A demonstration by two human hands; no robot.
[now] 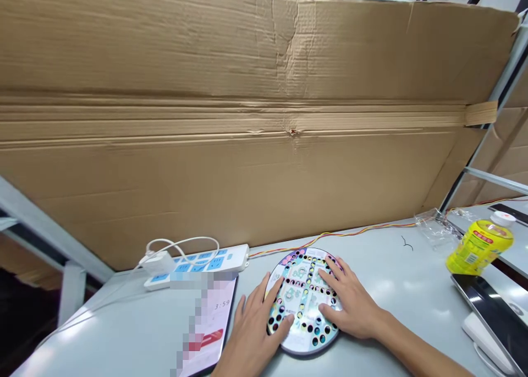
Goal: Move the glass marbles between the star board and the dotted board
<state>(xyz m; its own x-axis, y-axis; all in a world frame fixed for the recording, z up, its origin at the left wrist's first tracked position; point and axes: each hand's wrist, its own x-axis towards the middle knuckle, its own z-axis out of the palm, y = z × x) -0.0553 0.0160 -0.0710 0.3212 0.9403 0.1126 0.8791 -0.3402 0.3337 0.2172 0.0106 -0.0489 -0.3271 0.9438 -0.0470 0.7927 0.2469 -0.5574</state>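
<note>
1. Both hands lie closest to the viewer, resting on a round game board [307, 338] that sits on the grey table [396, 272] straight ahead of the person.
2. Left hand [249, 333]: open and relaxed, not clamped. It meets the board at its near-left rim, with the thumb on the printed face and the fingers along the left edge.
3. Right hand [350, 305]: open, palm down, spread flat over the board's right half. Its fingers point away from the person and slightly leftward, toward the centre.
4. The board lies between the two hands and just forward of the wrists. Being a disc, it has no long axis, though a cross of dotted tracks marks its face. Both hands touch it, so neither is nearer; the right covers more of it.
5. A tablet [206, 327] lies just left of the left hand, and a power strip [198, 261] lies beyond it against the cardboard sheet [247, 118].
6. A yellow bottle [478, 245] stands well apart to the right.
</note>
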